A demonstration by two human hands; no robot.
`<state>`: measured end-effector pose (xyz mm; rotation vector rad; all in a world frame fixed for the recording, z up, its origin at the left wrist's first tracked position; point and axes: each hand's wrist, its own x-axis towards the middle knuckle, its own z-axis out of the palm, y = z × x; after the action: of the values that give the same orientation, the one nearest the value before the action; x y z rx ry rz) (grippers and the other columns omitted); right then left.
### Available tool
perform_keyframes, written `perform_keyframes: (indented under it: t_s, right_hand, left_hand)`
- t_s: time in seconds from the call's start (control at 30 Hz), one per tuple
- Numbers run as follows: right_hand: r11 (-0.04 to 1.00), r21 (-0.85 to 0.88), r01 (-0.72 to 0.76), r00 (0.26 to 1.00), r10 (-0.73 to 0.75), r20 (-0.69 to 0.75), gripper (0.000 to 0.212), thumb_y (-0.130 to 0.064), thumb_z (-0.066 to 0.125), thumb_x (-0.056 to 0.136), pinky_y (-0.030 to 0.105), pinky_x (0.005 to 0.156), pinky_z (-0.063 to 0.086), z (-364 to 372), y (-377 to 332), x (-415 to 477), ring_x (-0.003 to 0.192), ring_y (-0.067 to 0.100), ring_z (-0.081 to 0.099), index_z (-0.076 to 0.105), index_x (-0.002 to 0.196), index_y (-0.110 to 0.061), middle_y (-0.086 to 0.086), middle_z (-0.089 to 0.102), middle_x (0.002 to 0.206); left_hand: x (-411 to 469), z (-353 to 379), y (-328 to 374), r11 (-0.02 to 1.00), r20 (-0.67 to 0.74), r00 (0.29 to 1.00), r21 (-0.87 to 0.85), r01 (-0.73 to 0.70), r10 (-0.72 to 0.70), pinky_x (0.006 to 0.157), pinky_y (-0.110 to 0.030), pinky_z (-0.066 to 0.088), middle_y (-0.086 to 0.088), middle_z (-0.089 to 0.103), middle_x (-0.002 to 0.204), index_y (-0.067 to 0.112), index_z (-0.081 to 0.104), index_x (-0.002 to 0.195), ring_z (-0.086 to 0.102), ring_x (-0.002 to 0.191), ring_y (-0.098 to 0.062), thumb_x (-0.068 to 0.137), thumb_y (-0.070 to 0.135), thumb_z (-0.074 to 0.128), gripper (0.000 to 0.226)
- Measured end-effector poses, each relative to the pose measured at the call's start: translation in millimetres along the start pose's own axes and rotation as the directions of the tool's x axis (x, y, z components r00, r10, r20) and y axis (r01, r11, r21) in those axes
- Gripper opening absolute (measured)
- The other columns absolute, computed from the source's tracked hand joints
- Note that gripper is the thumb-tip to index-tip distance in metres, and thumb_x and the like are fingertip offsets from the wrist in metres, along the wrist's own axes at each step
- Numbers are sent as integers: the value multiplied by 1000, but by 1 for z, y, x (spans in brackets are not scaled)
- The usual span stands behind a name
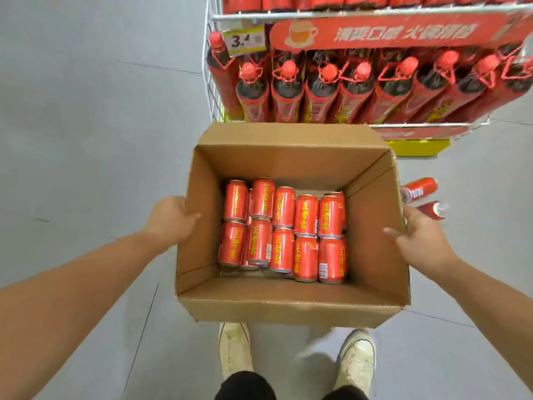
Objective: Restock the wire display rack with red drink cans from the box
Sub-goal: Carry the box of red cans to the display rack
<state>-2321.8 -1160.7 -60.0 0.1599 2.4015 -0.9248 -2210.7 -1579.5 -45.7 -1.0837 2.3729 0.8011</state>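
Observation:
An open cardboard box hangs in front of me above my shoes. Several red drink cans with yellow lettering lie on their sides inside it. My left hand grips the box's left wall, thumb hooked over the rim. On the right wall my right hand holds the same way, thumb inside the box. The white wire display rack stands just beyond the box, its lower shelf packed with red-capped bottles and more red product on the shelf above.
Two loose red cans lie on the grey floor to the right of the box. A red banner and a price tag hang on the rack. A yellow base sits under the rack. Grey floor stretches to the left.

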Motion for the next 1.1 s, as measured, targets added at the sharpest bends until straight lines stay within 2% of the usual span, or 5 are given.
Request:
perform_keyframes:
  t_s: [0.4,0.5,0.77,0.9,1.1]
  right_hand:
    - [995,-84,-61,997,58,-45,39,-9,65,93,43,74,62,70,42,86,84,22,70,57,127,-25,6,70,106]
    - [990,-109,-84,996,81,-39,34,-13,64,94,45,74,62,79,51,88,81,23,69,57,125,-25,9,70,104]
    - [980,-167,-112,993,118,23,45,-19,68,93,31,74,50,74,28,81,87,28,65,52,135,-22,10,68,104]
    - [963,-221,-156,985,167,33,61,-29,71,92,36,82,52,61,-4,56,100,29,63,42,145,-23,12,65,122]
    - [893,-450,-8,990,71,124,63,-36,64,95,42,101,45,52,-55,20,127,31,52,34,149,-23,8,51,144]
  left_hand:
    - [101,73,-23,999,12,999,9,43,-43,77,-44,59,-11,69,88,11,65,96,67,81,-30,98,21,66,10]
    - [106,83,-27,998,27,998,40,55,-57,64,-35,54,-10,67,85,10,64,96,65,75,-26,99,21,64,12]
    - [106,76,-20,993,96,991,77,91,-98,83,-44,58,-11,69,108,11,64,116,66,95,-30,95,28,67,27]
    - [84,59,0,994,145,985,71,82,-91,83,-43,55,-10,65,118,12,54,129,63,104,-30,85,40,79,58]
    - [38,40,32,949,168,969,231,-217,180,103,-46,49,-6,55,138,20,40,143,54,125,-28,81,50,80,79]
